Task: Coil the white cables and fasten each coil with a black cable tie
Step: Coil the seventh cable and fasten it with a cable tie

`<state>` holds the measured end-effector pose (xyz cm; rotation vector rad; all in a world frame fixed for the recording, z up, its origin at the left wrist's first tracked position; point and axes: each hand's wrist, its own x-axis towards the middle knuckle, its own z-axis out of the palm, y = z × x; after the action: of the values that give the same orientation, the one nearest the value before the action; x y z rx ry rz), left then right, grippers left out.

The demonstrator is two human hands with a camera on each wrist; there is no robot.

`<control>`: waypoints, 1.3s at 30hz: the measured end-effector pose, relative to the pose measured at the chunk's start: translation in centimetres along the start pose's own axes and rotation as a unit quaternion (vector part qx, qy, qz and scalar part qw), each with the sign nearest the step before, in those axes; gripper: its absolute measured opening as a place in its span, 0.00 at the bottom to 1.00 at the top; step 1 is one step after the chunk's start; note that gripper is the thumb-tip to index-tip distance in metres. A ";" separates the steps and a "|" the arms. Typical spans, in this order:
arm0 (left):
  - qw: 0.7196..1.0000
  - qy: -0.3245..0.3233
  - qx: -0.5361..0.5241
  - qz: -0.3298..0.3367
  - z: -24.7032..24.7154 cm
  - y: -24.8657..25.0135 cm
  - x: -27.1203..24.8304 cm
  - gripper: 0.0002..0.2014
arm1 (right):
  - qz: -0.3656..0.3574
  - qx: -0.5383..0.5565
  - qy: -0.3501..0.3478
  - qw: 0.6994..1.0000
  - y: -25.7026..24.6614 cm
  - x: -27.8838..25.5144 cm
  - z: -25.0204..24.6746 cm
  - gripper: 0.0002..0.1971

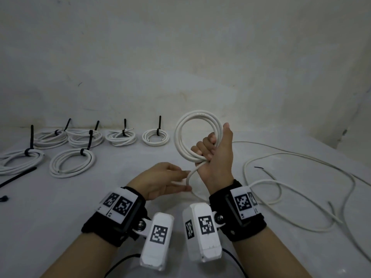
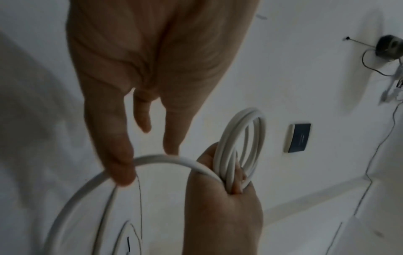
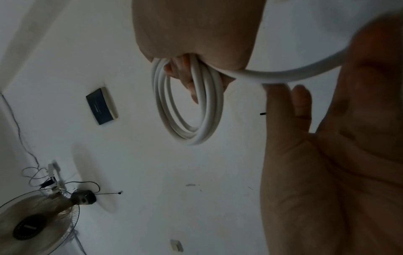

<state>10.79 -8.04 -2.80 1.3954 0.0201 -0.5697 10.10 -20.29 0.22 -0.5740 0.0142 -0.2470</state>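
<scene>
My right hand (image 1: 215, 155) grips a coil of white cable (image 1: 197, 114) and holds it upright above the table, fingers wrapped round the bottom of its loops. From the fist a free strand (image 2: 165, 157) curves down towards my left hand (image 1: 162, 177). That hand is flat with straight fingers, and the strand lies across its fingertips. The right wrist view shows the coil (image 3: 189, 138) hanging from the right fist (image 3: 196, 25) and the left palm (image 3: 327, 172) open under the strand (image 3: 283, 77). The rest of this cable (image 1: 245, 169) sprawls loose on the table to the right.
Several finished coils with black ties lie along the back left of the table (image 1: 120, 197), among them one (image 1: 154, 143) near the held coil and one (image 1: 70, 173) nearer me. A loose black tie (image 1: 18, 177) lies at the far left. A wall stands close behind.
</scene>
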 end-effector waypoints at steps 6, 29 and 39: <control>0.973 0.076 -0.206 0.072 -0.7 0.8 0.6 0.15 | 0.006 0.011 0.001 1.000 0.9 -0.6 0.2 0.26; 0.919 0.117 0.022 0.376 -2.2 1.2 -1.9 0.13 | 0.062 -0.076 0.060 0.993 3.1 -0.6 -0.4 0.27; 0.901 0.121 0.168 0.381 -2.3 1.6 -1.9 0.12 | 0.087 -0.186 0.001 0.979 3.8 -1.1 -0.1 0.26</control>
<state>10.49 -5.06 -1.18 1.6558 -0.4275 0.2725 9.86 -16.98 -2.00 -0.9394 0.1138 -0.0729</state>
